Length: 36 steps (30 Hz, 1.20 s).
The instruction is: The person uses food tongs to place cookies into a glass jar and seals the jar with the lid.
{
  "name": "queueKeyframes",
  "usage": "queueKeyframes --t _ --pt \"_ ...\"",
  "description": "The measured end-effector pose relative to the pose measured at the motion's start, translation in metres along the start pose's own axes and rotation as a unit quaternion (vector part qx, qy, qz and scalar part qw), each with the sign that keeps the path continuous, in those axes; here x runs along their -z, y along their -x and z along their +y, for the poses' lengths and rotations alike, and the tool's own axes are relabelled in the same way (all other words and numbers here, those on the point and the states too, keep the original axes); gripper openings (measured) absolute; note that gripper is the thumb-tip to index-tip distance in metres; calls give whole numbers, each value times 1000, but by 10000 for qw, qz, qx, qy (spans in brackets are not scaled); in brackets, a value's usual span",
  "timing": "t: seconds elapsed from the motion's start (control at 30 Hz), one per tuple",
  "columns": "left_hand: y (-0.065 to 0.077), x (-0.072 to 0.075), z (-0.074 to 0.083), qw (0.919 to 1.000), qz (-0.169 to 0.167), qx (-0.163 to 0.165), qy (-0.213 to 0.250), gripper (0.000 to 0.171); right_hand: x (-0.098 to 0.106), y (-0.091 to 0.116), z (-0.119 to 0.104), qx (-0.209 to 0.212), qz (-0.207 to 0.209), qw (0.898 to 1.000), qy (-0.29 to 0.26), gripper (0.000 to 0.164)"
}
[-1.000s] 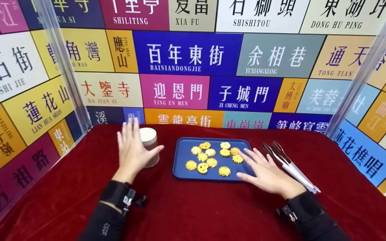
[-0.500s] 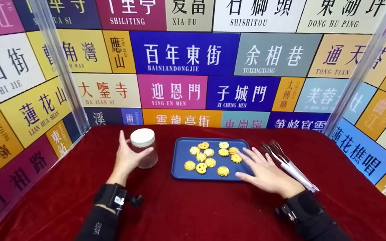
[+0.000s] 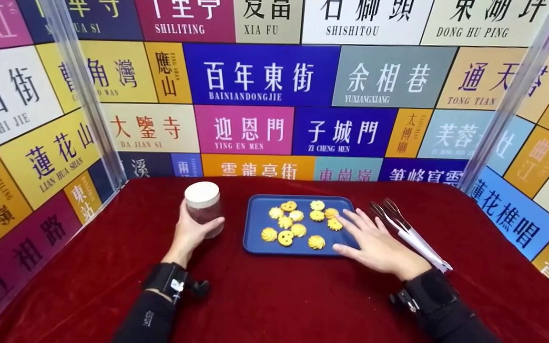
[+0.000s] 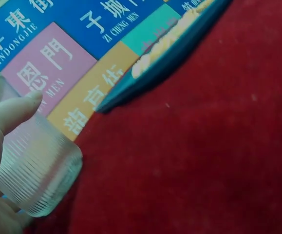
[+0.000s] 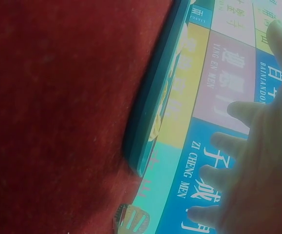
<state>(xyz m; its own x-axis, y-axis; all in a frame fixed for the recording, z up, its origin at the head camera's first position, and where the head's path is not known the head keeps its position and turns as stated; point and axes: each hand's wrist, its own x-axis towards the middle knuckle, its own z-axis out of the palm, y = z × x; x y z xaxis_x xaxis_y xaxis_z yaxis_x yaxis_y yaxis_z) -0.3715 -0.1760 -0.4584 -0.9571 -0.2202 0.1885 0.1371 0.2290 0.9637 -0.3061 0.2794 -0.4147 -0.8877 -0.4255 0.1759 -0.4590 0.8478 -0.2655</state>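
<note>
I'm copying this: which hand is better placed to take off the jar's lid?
Probably the right hand: it holds nothing, while the left hand grips the jar below its white lid.

The head view was bright, even and mostly sharp, with pale glare along the clear post point(image 3: 94, 114) beyond the left hand point(image 3: 189, 232). The left wrist view was dimmer and soft; the right wrist view showed whitish haze around the right hand point(image 5: 260, 161), against a dark, blurred bench point(image 5: 58, 112).
</note>
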Motion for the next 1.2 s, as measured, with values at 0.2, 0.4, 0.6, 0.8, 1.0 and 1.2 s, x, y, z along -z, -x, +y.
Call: queueKeyframes --t 0.2,0.4,0.6,0.8,1.0,1.2 --pt "-1 -4 -2 9993 188 32 -312 102 3 3 -1 -25 -26 10000 -41 86" --pt "-4 -3 4 9980 342 -62 -528 99 7 2 0 -57 3 10000 -32 84" --pt "0 -4 23 9979 443 -407 -241 99 8 2 -1 -27 -11 10000 14 86" --pt "20 -17 71 9941 -51 -1081 -72 96 8 4 -2 23 -11 10000 -24 85" --pt "58 -56 93 9838 -1080 -1431 89 89 9 5 0 40 -13 10000 7 85" --pt "94 -85 86 9730 -1864 -1348 175 89 10 3 -5 81 -3 10000 14 83"
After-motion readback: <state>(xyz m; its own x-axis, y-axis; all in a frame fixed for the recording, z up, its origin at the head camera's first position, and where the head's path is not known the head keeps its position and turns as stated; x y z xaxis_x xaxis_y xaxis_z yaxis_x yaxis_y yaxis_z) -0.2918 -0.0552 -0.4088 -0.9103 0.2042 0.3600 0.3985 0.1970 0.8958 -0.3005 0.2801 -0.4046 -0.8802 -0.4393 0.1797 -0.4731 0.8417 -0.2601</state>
